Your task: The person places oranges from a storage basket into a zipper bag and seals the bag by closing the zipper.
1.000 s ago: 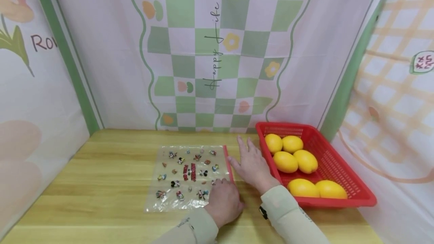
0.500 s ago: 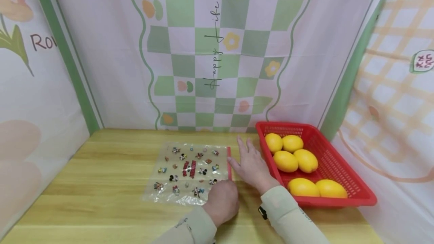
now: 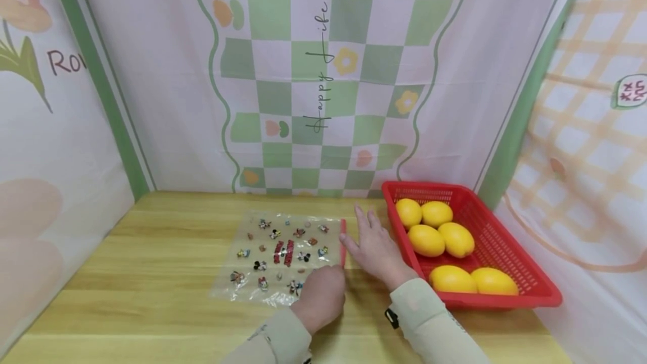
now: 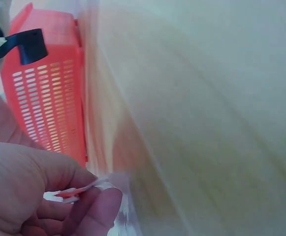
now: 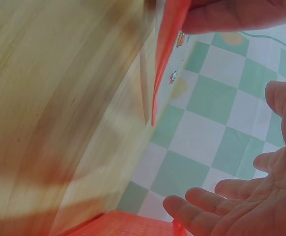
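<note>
Pinching, with left hand (image 3: 320,296), the near part of the red edge (image 3: 343,240) of the bag (image 3: 273,254): thumb to fingers, only thin film between. Nothing held in the right hand (image 3: 376,251), fingers straight and spread, between the bag and the basket (image 3: 505,300); contact with the red edge, if any, too hard to tell. Bag lying flat on the table (image 3: 151,274), left of the basket and apart from it, red edge toward it. Likely very light, limp and slick, quick to crumple or slide on the wood, hardly fragile. Best held, by the look of it, along the red edge, probably the firmest part, with a flat palm to steady the film. Sealed or unsealed along that edge: cannot tell. Inside the basket, six yellow fruits (image 3: 427,241), four toward its far left, two by its near wall. Behind the basket, a checked cloth (image 3: 323,100). Likeliest hindrance: the basket's left wall, close beside the right hand, leaving little room there for sideways movement.
</note>
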Available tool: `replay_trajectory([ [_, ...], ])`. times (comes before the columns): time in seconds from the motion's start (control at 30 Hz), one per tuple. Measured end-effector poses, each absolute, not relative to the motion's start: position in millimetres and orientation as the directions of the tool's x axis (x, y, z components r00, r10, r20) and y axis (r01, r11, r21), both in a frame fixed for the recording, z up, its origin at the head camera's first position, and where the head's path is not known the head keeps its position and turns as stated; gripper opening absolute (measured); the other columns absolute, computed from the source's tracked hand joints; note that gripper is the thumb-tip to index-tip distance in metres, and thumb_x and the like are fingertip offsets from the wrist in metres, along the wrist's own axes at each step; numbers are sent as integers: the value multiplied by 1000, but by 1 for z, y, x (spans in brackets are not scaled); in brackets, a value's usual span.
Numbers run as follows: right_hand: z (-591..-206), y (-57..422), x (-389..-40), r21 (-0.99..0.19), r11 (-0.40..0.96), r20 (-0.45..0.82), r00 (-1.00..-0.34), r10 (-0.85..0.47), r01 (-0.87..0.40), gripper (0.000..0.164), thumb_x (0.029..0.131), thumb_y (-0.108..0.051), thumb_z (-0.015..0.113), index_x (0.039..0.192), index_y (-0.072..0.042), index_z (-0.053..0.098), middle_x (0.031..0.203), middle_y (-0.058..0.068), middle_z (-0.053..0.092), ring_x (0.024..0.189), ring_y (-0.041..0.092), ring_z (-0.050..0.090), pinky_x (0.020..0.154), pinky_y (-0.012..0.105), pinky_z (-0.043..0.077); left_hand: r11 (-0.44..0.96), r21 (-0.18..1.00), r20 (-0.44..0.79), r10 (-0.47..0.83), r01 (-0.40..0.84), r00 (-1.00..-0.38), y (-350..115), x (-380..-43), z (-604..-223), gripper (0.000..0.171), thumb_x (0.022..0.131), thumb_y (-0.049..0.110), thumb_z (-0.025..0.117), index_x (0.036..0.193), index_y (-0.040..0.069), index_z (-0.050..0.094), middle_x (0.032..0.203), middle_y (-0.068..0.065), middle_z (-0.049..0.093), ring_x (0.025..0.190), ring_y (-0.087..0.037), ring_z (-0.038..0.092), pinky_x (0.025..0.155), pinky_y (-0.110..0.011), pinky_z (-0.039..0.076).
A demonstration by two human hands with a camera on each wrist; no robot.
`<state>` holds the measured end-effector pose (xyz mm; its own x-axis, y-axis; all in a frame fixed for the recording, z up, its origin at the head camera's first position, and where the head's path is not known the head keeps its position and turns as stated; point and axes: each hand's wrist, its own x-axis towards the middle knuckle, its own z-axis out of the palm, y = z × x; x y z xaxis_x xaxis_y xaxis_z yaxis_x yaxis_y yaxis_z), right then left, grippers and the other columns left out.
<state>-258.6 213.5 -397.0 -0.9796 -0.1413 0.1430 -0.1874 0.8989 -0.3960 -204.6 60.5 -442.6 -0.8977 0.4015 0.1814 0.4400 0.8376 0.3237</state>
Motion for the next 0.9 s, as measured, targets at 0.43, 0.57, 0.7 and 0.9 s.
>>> replay_trajectory([
  [0.43,-397,215,-257,-449,866,151,-974,-168,-219,91,103,-54,54,168,-8,12,170,28,17,156,47,23,119,64,33,740,584,159,298,333,-941,40,-203,-423,12,97,13,69,99,1,67,74,0,59,59,-11,52,54,-21,48],
  [0.57,-397,214,-257,-480,851,146,-976,-163,-214,90,103,-51,56,168,-6,13,169,28,19,157,46,21,120,63,30,706,635,150,288,315,-946,34,-202,-420,12,100,15,66,99,3,67,75,0,60,60,-12,52,55,-23,49],
  [0.7,-397,213,-257,-506,836,143,-977,-158,-210,90,103,-49,57,167,-4,13,169,29,22,155,46,25,121,63,29,674,676,143,276,297,-951,30,-201,-419,17,102,16,63,108,2,69,83,-2,65,64,-11,54,59,-24,51],
  [0.9,-396,210,-257,-543,814,139,-978,-155,-206,88,104,-47,57,166,-1,14,167,28,27,153,46,31,123,60,28,608,755,125,235,246,-964,26,-200,-419,28,103,16,61,124,-2,67,92,-5,69,64,-11,57,56,-22,52],
])
